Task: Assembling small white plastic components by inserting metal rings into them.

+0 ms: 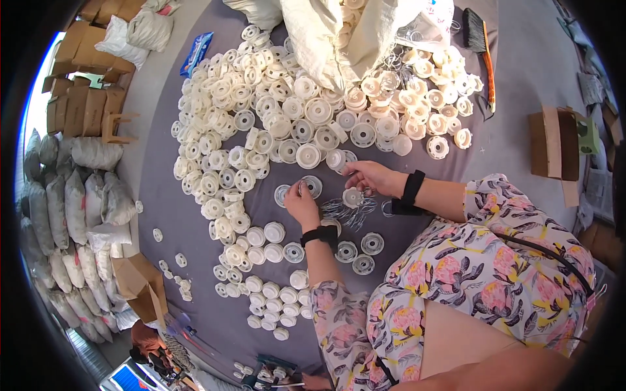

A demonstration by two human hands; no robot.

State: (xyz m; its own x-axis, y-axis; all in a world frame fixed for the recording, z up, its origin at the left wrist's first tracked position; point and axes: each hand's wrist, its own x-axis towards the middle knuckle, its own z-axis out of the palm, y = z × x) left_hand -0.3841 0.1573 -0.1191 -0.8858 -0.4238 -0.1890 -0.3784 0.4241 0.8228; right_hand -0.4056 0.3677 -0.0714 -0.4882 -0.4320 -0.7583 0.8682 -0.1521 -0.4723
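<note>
Work position: one round disc (312, 186) lies on the grey table (212, 319) at the fingertips of the left hand (302, 207). Left hand: fingers curled down, fingertips close together at the disc's rim; a firm grip cannot be confirmed. Right hand (378, 179): partly closed, fingertips at one pale cup (336, 159), curled lower fingers beside one white cap (353, 197). Whether it grips either cannot be told.

Step in hand: apparently, handling of single parts with both hands. The next move seems to call for a secure right-hand pinch, with the disc kept flat.

Parts near the hands:
- One second disc (282, 195), just left of the left hand.
- One bunch of wire rings (352, 213), below the right hand; overlapping, not countable.
- Three patterned wheels (372, 244), between the forearms.

Parts farther out:
- Four white lids (275, 232), in a block left of the left wrist.
- About fifteen small knobs (274, 305), beside the left sleeve.
- One large heap of wheels (228, 91), not countable.
- One open sack (316, 39), one brush (475, 31), one blue packet (196, 55), at the far side.
</note>
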